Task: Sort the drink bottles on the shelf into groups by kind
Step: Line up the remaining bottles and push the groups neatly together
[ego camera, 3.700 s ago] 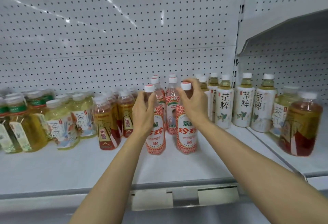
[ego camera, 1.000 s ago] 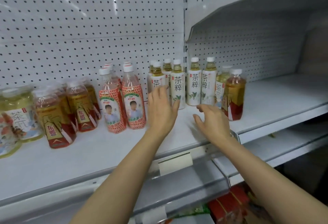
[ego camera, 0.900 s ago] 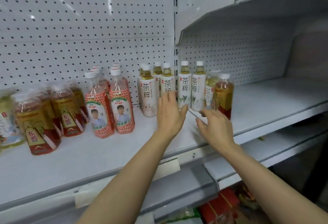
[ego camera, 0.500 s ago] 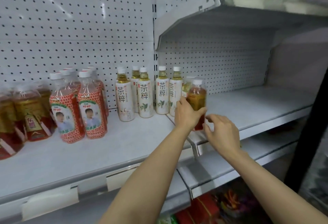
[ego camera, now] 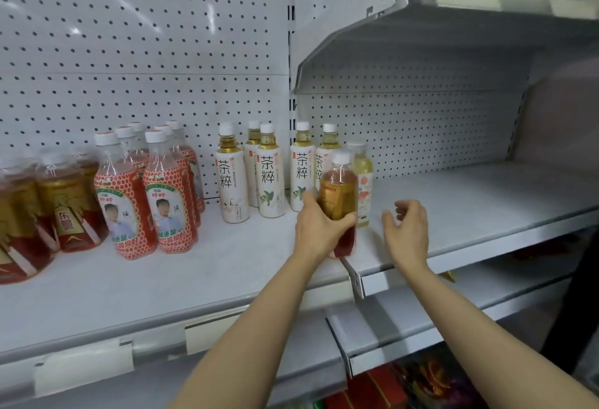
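- The left hand (ego camera: 319, 225) was wrapped round the lower body of an amber tea bottle (ego camera: 338, 196), thumb on one side and fingers on the other. A grip low on the body suited a lift or slide along the shelf (ego camera: 486, 201).
- That bottle stood at the seam between the two shelf sections, in front of the white-label tea bottles (ego camera: 269, 178) and just beside a pale yellow bottle (ego camera: 362, 181). It was the odd one there: its likely kin, the amber and red-gold bottles (ego camera: 69, 211), stood well apart at the far left.
- So the grip read as a pick-up to carry it leftward to its own kind; this is a judgement, not something seen.
- The right hand (ego camera: 406, 230) hovered near the bottle, fingers loosely curled and holding nothing, probably ready for the pale yellow bottle. Whether that bottle matched any other group was hard to tell, its label being partly hidden.
- The red-patterned bottles (ego camera: 168, 204) stood together between the amber group and the white-label teas, already sorted.
- Against the frame half a second earlier, the left hand had closed more fully round the bottle, and the right hand had drawn back from it a little. A second before, both hands were flat and spread, short of the bottles.
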The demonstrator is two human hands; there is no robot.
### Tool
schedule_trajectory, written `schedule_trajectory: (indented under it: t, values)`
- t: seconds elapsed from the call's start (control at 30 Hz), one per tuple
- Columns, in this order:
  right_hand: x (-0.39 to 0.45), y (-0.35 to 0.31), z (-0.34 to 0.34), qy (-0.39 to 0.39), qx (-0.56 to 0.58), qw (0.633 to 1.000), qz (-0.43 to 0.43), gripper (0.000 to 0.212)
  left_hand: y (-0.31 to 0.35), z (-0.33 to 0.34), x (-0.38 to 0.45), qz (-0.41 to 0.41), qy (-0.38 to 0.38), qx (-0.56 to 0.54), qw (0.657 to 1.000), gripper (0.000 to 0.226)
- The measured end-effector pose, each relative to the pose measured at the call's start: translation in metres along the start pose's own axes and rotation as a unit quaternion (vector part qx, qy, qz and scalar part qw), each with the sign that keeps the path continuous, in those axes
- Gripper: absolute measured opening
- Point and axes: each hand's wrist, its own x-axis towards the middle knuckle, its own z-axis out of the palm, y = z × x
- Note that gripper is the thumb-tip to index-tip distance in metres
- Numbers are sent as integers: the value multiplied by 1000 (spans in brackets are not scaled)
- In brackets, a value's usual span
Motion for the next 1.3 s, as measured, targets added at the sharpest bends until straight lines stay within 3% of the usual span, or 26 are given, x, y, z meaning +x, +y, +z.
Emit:
schedule_trajectory:
  t: [0.13,0.2,0.63,0.87,1.03,1.3]
  values:
    - [29,-5,25,-145,97,984,44,93,-10,-36,-10,-27,76,-51,995,59]
    - [38,-7,41,-177,123,975,52,107,-13,-56,-14,-29,117,-61,991,58]
    - [43,-24,78,-123,113,981,96,73,-42,-145,-40,-25,223,-69,972,66]
    - [-22,-80,74,-164,218,958,90,63,-61,-208,-56,-24,248,-59,967,61]
    - [-82,-132,78,-235,266,933,63,60,-84,-269,-75,-27,256,-53,965,61]
    - [-185,-203,109,-290,361,884,61,59,-127,-352,-87,-10,235,-8,972,76]
